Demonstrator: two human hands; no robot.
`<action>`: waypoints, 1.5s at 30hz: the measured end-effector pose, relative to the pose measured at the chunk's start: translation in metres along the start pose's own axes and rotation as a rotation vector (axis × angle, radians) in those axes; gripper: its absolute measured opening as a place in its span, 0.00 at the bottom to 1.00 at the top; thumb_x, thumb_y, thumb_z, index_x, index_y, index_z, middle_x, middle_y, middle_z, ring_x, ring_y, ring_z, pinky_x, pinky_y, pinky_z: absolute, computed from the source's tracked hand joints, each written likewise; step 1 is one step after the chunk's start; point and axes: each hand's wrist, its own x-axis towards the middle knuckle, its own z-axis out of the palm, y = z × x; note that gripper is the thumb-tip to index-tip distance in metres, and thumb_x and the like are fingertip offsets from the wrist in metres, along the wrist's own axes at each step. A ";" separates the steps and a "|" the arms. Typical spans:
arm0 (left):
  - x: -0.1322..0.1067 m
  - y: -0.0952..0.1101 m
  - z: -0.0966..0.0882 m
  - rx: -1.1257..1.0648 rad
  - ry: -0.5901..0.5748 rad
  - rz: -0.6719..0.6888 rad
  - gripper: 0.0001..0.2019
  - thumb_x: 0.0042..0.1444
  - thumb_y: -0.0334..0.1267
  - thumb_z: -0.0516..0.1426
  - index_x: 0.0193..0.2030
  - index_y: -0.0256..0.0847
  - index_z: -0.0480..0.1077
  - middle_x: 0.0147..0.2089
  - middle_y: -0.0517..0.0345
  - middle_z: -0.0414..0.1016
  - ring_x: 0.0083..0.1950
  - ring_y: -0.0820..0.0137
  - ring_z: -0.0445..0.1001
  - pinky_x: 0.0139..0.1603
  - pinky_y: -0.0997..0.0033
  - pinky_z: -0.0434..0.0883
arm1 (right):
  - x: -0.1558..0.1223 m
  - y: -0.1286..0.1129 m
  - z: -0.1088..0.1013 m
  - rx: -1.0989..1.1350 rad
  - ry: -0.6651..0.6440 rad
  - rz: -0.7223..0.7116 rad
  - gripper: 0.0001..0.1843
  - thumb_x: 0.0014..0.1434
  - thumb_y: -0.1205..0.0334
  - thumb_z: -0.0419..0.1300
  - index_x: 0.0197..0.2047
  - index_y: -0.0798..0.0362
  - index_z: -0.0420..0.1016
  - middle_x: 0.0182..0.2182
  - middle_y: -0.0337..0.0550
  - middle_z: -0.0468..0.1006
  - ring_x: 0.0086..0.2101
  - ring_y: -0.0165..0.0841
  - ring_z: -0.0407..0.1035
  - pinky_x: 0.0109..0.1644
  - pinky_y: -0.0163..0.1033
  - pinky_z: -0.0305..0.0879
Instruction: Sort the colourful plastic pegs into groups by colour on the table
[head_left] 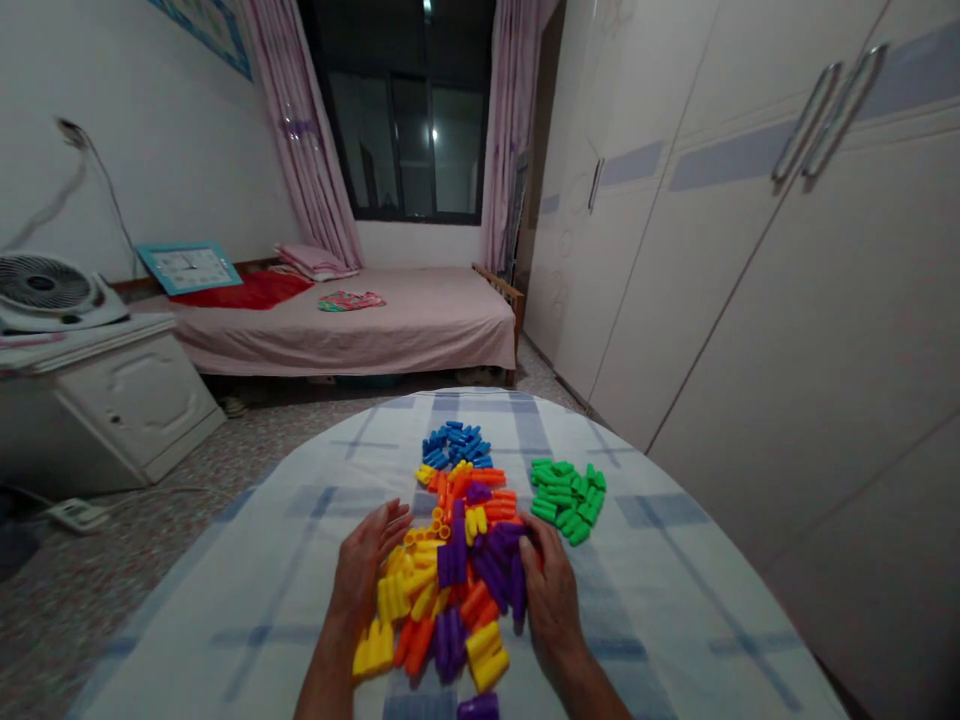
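A mixed pile of plastic tube-shaped toy pieces lies on the table between my hands. Yellow pieces [405, 580] make up its left side, purple pieces [495, 565] its right, with orange pieces [476, 605] among them. My left hand [364, 560] rests along the left edge, fingers stretched forward and apart from the thumb side, holding nothing visible. Against the right edge, my right hand [553, 585] curves round the purple pieces, thumb and fingers apart. A bit of orange shows between them. Its fingertips are partly hidden. A purple piece [478, 707] lies nearest me.
Beyond the pile sit blue pieces [456, 445], with green pieces [568, 497] to the right. A checked cloth [285, 590] covers the rounded table. Behind are a bed [420, 320], a fan [52, 290] on a white cabinet [142, 400], and tall wardrobes [750, 350] on the right.
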 end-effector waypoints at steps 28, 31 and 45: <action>0.015 -0.013 -0.005 -0.013 0.089 -0.036 0.18 0.50 0.45 0.61 0.43 0.34 0.71 0.43 0.46 0.77 0.41 0.66 0.78 0.46 0.66 0.74 | 0.164 0.080 -0.071 -0.214 -0.159 -0.058 0.30 0.54 0.40 0.47 0.47 0.52 0.75 0.48 0.47 0.75 0.49 0.40 0.68 0.57 0.51 0.59; 0.015 -0.012 -0.003 0.008 0.102 -0.046 0.17 0.51 0.43 0.60 0.43 0.34 0.70 0.43 0.47 0.77 0.41 0.66 0.77 0.46 0.67 0.74 | 0.157 0.071 -0.062 -0.208 -0.267 -0.080 0.28 0.56 0.40 0.47 0.46 0.50 0.76 0.48 0.45 0.75 0.50 0.41 0.66 0.59 0.52 0.56; 0.014 -0.009 -0.001 0.022 0.134 -0.053 0.14 0.52 0.40 0.58 0.43 0.35 0.70 0.42 0.48 0.77 0.40 0.67 0.77 0.44 0.68 0.74 | 0.106 0.013 -0.035 0.105 -0.315 -0.068 0.25 0.57 0.42 0.50 0.42 0.52 0.77 0.46 0.48 0.75 0.49 0.40 0.66 0.58 0.47 0.57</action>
